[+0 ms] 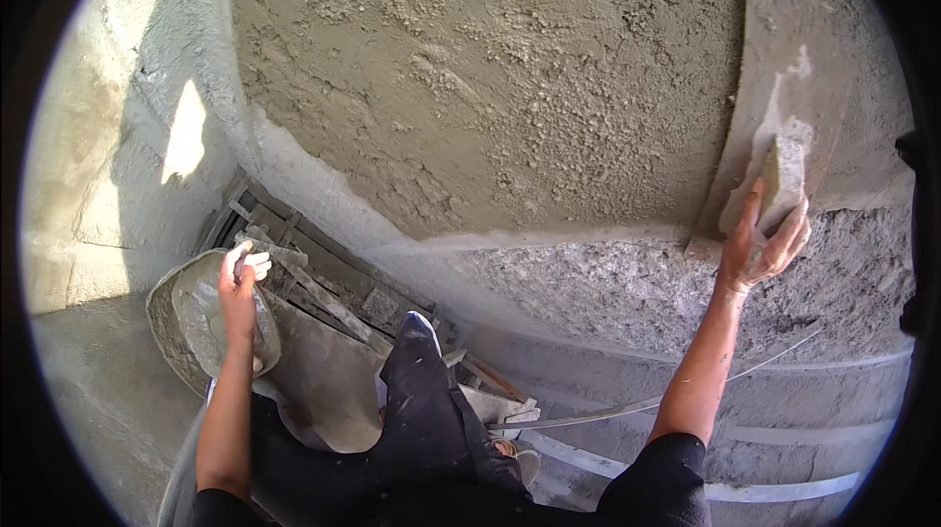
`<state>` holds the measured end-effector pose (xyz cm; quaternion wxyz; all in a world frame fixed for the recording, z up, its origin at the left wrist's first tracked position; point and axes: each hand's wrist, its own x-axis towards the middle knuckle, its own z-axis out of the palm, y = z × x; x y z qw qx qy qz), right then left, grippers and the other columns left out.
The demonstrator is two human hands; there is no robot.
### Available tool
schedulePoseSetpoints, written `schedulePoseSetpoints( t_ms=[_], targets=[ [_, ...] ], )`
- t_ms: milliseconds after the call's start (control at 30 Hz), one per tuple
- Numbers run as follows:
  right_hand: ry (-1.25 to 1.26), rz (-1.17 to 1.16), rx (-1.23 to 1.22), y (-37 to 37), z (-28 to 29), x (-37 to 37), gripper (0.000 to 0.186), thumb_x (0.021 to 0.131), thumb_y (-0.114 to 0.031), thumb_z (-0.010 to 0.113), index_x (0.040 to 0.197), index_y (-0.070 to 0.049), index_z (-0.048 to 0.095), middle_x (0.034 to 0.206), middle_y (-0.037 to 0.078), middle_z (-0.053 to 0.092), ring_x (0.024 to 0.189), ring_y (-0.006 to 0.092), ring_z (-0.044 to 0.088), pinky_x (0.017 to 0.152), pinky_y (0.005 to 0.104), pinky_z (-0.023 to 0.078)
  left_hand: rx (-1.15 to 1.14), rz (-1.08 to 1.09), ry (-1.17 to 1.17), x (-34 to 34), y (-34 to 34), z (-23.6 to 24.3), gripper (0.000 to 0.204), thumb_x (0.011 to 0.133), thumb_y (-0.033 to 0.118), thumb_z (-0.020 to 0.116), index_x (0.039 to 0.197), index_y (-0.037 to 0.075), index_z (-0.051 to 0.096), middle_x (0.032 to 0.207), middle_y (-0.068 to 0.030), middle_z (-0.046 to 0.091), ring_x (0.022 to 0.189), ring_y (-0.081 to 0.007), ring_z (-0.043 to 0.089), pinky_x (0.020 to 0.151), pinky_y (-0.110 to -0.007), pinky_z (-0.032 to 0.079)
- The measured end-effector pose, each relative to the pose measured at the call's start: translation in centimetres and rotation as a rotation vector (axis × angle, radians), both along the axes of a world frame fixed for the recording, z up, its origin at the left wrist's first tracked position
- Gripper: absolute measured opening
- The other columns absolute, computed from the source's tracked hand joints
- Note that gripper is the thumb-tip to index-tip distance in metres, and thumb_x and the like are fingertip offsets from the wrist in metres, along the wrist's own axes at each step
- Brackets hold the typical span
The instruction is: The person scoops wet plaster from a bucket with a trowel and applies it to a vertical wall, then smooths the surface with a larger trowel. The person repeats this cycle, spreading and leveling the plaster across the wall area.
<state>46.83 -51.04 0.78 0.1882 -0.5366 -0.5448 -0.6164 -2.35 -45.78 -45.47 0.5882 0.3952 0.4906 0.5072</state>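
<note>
My right hand is closed round the handle of a long plastering float. Its wide, mortar-smeared board rests against the wet, rough mortar on the wall, at the right. Lower left, my left hand hangs over a bucket of grey mortar. Its fingers, whitened with mortar, are curled in; whatever they may hold is hidden.
Below the wet mortar runs a band of rough bare wall. A side wall with a sunlit patch stands at the left. Planks and wooden pieces lie beside the bucket. Long pale strips cross the lower right.
</note>
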Motion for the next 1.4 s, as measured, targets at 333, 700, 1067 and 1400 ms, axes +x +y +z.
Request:
schedulePoseSetpoints(
  t_ms=[333,700,1067,1400],
  targets=[
    [-0.115,-0.036,0.068,5.2,-6.3,-2.5,0.052,0.082,-0.029,0.083,0.123,-0.002,0.067,0.112,0.014,0.068,0.105,0.0302,0.064,0.091,0.0418,0.052,0.330,0.010,0.170,-2.9,3.0,1.1,0.041,0.106,0.019,0.050,0.141,-0.002,0.047,0.116,-0.0158,0.067,0.100,-0.0200,0.065,0.092,-0.032,0.050],
    [0.178,-0.109,0.187,-1.7,-21.4,2.1,0.052,0.081,-0.020,0.080,0.126,-0.002,0.063,0.114,0.017,0.064,0.102,0.0346,0.060,0.088,0.0459,0.050,0.549,-0.004,0.135,-1.1,3.1,2.9,0.037,0.106,0.012,0.045,0.140,-0.004,0.046,0.118,-0.0187,0.065,0.106,-0.0229,0.064,0.093,-0.036,0.051],
    [-0.169,-0.113,0.263,3.2,-6.0,1.3,0.053,0.088,-0.035,0.075,0.128,-0.002,0.063,0.117,0.016,0.069,0.102,0.0303,0.068,0.088,0.0412,0.053,0.620,-0.005,0.075,-1.2,3.4,3.7,0.042,0.106,0.016,0.045,0.142,-0.005,0.044,0.127,-0.0203,0.061,0.109,-0.0253,0.064,0.095,-0.038,0.051],
    [-0.186,-0.092,0.302,2.7,-6.1,-0.1,0.045,0.085,-0.024,0.077,0.125,-0.006,0.065,0.116,0.011,0.071,0.103,0.0295,0.066,0.088,0.0413,0.049,0.618,0.017,0.133,-1.7,1.6,5.0,0.043,0.106,0.018,0.043,0.142,-0.006,0.044,0.132,-0.0211,0.057,0.111,-0.0273,0.064,0.095,-0.040,0.052]
  ],
)
